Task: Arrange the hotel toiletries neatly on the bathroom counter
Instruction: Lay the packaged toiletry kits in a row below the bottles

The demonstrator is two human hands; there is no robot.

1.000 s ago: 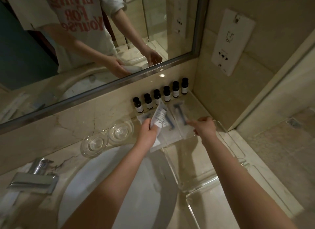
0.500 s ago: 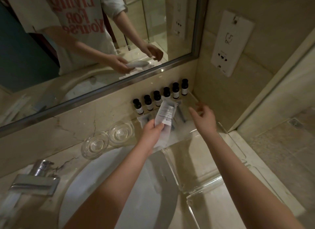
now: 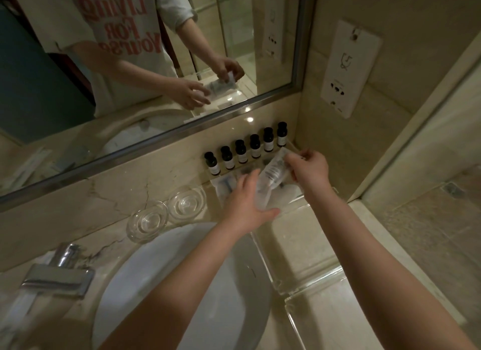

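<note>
1. Work area: bathroom counter (image 3: 109, 248), far right corner, below the mirror (image 3: 130, 89).

2. Right hand (image 3: 308, 168): fingers curled. Thumb and fingertips pinch the far right end of a clear packet (image 3: 272, 173). The packet is off the counter and tilted, far end up and to the right, near end down and to the left. It sits just in front of the bottle row, above the flat packets. Contents cannot be read; print is blurred.

3. Left hand (image 3: 247, 206): fingers straight and close together, pointing to the far side, laid along the packet's left edge. Thumb is spread to the right, at the packet's near end. No curl round the packet is visible. Actual contact cannot be told.

4. Bottle row (image 3: 241, 151): 6 small bottles, dark caps, white labels, all upright, side by side against the back wall, running left to right up to the corner.

5. Flat packets (image 3: 221, 187): lie just near of the bottle row, partly hidden by both hands. Qty cannot be told.

6. Clear tray (image 3: 307, 284): on the counter right of the basin (image 3: 182, 284), below the forearms.

7. Misc.: 2 glass dishes (image 3: 147, 219), touching or nearly so, left of the flat packets. Tap (image 3: 57, 271) at near left. Socket panel (image 3: 348, 71) on the right wall.
</note>
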